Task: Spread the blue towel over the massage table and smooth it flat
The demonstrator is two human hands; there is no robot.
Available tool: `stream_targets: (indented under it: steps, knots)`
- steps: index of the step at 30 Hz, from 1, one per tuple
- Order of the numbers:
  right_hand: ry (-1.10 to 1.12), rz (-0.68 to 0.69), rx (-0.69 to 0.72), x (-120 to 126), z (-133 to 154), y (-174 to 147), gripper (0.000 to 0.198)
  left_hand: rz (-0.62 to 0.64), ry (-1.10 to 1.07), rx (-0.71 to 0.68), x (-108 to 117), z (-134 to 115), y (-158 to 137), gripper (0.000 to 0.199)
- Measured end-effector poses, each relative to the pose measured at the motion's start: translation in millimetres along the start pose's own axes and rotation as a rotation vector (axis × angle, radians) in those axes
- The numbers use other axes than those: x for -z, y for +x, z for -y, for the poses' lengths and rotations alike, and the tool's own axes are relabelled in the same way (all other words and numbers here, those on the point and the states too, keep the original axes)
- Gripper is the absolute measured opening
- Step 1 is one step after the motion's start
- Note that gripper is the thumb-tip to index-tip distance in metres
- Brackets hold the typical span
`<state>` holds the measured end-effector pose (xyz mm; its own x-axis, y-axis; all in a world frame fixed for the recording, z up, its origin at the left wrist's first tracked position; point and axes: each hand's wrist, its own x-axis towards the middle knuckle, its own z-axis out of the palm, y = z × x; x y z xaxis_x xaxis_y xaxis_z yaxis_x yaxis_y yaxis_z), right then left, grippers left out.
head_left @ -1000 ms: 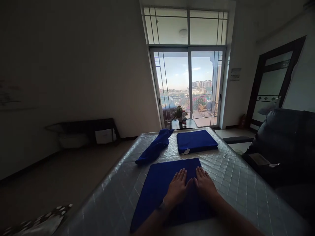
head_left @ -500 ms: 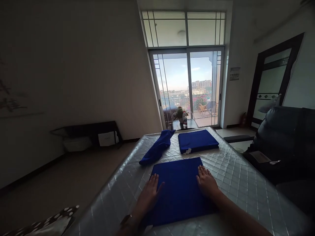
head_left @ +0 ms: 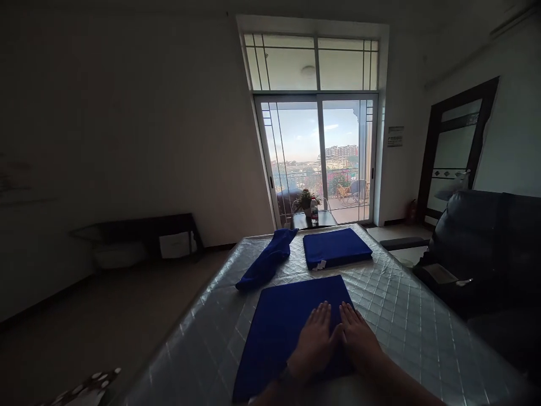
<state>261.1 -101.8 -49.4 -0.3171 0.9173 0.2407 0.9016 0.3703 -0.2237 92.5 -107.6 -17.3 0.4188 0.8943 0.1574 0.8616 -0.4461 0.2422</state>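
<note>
A folded blue cloth (head_left: 279,327) lies flat in front of me on a silver quilted mattress (head_left: 406,332). My left hand (head_left: 315,341) rests flat on the right half of this cloth, fingers stretched forward. Close beside it, at the cloth's right edge, my right hand (head_left: 359,332) also lies flat with fingers out; the thumbs almost meet. Beyond them sits a stack of folded blue cloth (head_left: 338,248) with white tags at its near corner. A crumpled blue cloth (head_left: 268,260) lies to the left of that stack.
Behind the mattress's far end stands a small dark table (head_left: 319,219) with a potted plant (head_left: 305,200) and a bottle (head_left: 314,210). A dark armchair (head_left: 486,254) is on the right. A low dark shelf (head_left: 143,239) stands along the left wall. Sliding glass doors (head_left: 321,158) are ahead.
My left hand has slid right across the folded cloth, from its left edge to beside my right hand. My right hand stays near the right edge. The view has shifted slightly.
</note>
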Motion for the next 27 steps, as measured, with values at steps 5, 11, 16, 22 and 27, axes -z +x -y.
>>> stream_targets:
  steps: [5,11,16,22,27]
  knots:
    - [-0.030,0.029,-0.025,-0.7,-1.5,2.1,0.058,-0.048,-0.022,-0.057,-14.4,-19.1,9.1,0.064]
    - [0.014,0.086,-0.092,12.6,6.8,1.4,0.062,-0.023,0.062,0.145,4.2,54.9,-34.1,0.069]
    - [0.009,0.106,-0.098,14.7,8.7,2.3,0.061,-0.064,0.086,0.393,21.1,119.8,-101.1,0.070]
    - [0.012,0.087,-0.089,16.5,7.9,0.6,0.061,-0.083,0.138,0.465,30.1,126.2,-136.4,0.065]
    - [-0.008,0.077,-0.053,23.8,6.1,-19.6,0.060,0.030,0.157,0.471,37.5,104.3,-122.9,0.072]
